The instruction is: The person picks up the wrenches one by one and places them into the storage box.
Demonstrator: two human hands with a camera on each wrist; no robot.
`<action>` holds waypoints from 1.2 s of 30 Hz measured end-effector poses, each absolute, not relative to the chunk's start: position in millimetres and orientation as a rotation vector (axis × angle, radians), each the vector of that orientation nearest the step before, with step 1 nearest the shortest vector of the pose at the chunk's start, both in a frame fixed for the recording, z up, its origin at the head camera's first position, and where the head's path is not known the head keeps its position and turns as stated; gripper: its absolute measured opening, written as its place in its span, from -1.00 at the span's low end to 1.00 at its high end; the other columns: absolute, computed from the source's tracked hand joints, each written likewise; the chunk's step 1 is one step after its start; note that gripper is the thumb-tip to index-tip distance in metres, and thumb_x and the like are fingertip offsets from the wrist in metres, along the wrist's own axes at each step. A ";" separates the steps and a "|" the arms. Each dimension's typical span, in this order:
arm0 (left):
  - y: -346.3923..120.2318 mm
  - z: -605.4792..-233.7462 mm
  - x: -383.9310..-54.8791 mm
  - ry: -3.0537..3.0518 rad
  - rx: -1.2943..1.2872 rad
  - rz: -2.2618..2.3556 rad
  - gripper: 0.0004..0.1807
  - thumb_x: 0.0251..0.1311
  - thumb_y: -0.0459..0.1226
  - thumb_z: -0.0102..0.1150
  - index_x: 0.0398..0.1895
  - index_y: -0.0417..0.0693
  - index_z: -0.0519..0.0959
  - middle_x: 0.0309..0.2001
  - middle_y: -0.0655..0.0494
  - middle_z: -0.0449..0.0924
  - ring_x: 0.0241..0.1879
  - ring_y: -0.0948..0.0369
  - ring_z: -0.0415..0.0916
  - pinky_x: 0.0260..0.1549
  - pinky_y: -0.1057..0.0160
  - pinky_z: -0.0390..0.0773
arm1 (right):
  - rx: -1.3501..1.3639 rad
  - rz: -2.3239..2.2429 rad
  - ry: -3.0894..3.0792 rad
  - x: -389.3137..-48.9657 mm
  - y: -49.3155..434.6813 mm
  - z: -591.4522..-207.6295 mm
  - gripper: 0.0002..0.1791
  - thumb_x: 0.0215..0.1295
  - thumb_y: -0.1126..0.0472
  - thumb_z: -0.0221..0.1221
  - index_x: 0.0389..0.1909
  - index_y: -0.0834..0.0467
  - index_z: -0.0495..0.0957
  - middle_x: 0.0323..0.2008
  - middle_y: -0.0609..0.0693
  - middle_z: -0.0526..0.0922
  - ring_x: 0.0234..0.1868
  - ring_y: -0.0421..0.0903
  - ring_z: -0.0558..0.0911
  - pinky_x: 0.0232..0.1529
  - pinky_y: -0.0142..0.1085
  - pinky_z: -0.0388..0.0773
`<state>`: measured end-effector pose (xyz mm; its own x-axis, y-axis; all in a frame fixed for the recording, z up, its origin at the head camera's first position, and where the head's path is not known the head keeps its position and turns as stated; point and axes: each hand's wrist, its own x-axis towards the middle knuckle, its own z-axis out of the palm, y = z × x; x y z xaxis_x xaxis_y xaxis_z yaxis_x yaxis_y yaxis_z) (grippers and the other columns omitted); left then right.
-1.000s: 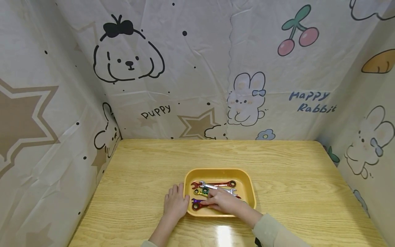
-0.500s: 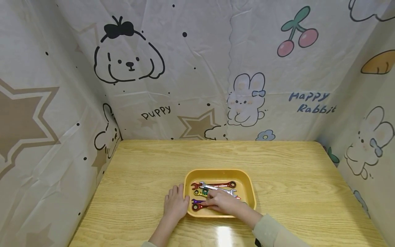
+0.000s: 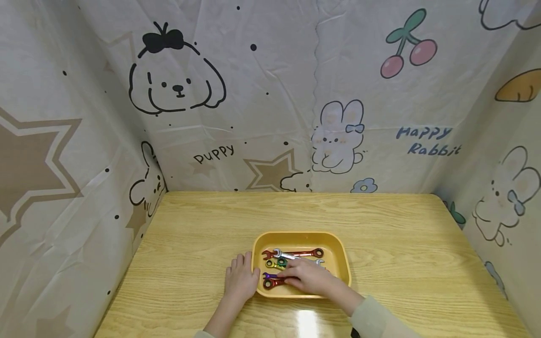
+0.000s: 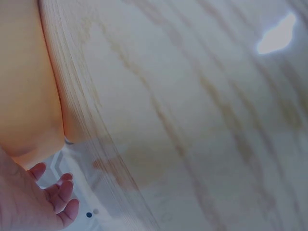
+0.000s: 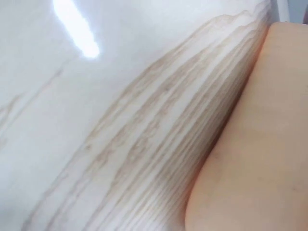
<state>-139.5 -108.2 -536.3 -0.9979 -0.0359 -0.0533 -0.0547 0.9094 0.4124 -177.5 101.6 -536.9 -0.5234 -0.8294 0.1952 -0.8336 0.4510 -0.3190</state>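
A yellow tray point(image 3: 345, 263) holds several colored combination wrenches. My left hand point(image 3: 242, 277) rests at its left end, fingers relaxed and thumb touching the rim. The left wrist view shows this hand's loosely bent fingers point(image 4: 60, 195) beside the tray wall point(image 4: 29, 82). My right hand point(image 3: 310, 276) reaches inside with bent fingers over a purple wrench point(image 3: 269, 276) and a dark red wrench point(image 3: 273, 283). Whether it grips either is hidden. Beyond it lie a silver wrench point(image 3: 285, 255), a long red wrench point(image 3: 310, 253), a gold wrench point(image 3: 270, 264) and a green ring end point(image 3: 282, 262).
The tray stands on a wood-grain table point(image 3: 198, 234) near its front. Cartoon-printed cloth point(image 3: 270, 94) hangs behind and along both sides. In the right wrist view only the tray's outer wall point(image 5: 255, 154) and the tabletop appear.
My right hand's fingertips have drawn back slightly to the right, uncovering more of the purple and dark red wrenches. The left hand and the tray stay put.
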 end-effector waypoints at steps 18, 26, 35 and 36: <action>-109.2 -533.7 -140.8 2.994 -0.080 0.605 -0.48 0.19 -0.13 -0.08 0.19 -0.19 0.26 -0.09 -0.11 0.29 -0.13 0.02 0.20 -0.17 0.02 0.23 | 1.307 0.849 -2.697 -179.6 127.6 -498.9 -0.75 0.19 0.27 0.16 -0.10 0.17 0.61 -0.31 -0.03 0.59 -0.39 -0.26 0.51 -0.36 -0.41 0.45; -113.0 -530.5 -143.1 3.023 -0.045 0.538 -0.48 0.16 -0.12 -0.03 0.15 -0.18 0.30 -0.11 -0.11 0.29 -0.15 0.02 0.20 -0.19 0.01 0.24 | 1.085 0.863 -2.782 -181.8 153.9 -475.5 -0.72 0.22 0.26 0.13 -0.05 0.18 0.57 -0.22 0.01 0.57 -0.28 -0.17 0.54 -0.30 -0.30 0.52; -120.4 -510.5 -149.8 2.961 0.037 0.564 -0.40 0.14 -0.03 0.05 0.15 -0.23 0.34 -0.02 -0.22 0.34 -0.01 -0.09 0.25 -0.08 -0.10 0.25 | 0.849 0.822 -2.741 -189.8 182.6 -453.5 -0.69 0.17 0.28 0.18 -0.03 0.15 0.57 -0.21 0.00 0.56 -0.23 -0.10 0.56 -0.27 -0.26 0.52; -121.7 -506.8 -151.7 2.961 0.041 0.573 -0.39 0.14 0.00 0.06 0.15 -0.23 0.35 0.00 -0.22 0.34 0.01 -0.10 0.25 -0.08 -0.11 0.26 | 0.829 0.818 -2.730 -190.5 185.7 -450.4 -0.69 0.17 0.29 0.18 -0.03 0.16 0.57 -0.20 0.02 0.56 -0.21 -0.07 0.57 -0.26 -0.22 0.53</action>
